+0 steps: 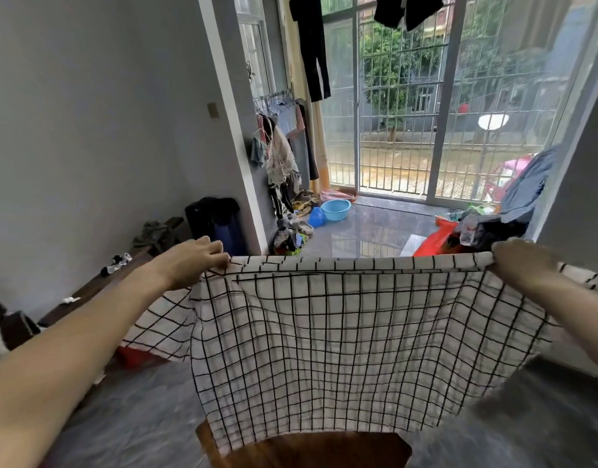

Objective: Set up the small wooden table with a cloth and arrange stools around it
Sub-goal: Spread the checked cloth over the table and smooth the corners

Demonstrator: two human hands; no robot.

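Observation:
A white cloth with a black grid pattern [341,339] hangs spread out in front of me, stretched between both hands. My left hand [193,261] grips its upper left edge and my right hand [520,261] grips its upper right edge. The cloth's lower hem hangs just above the small wooden table [311,450], whose brown top shows at the bottom of the view, partly hidden by the cloth. A red stool [135,358] stands on the floor at the left, mostly covered by the hanging cloth.
A dark low bench [98,285] runs along the left wall with small items on it. Beyond the cloth lie a blue basin [335,209], clothes piles, a red bag [437,239] and a glossy tiled floor before barred balcony doors.

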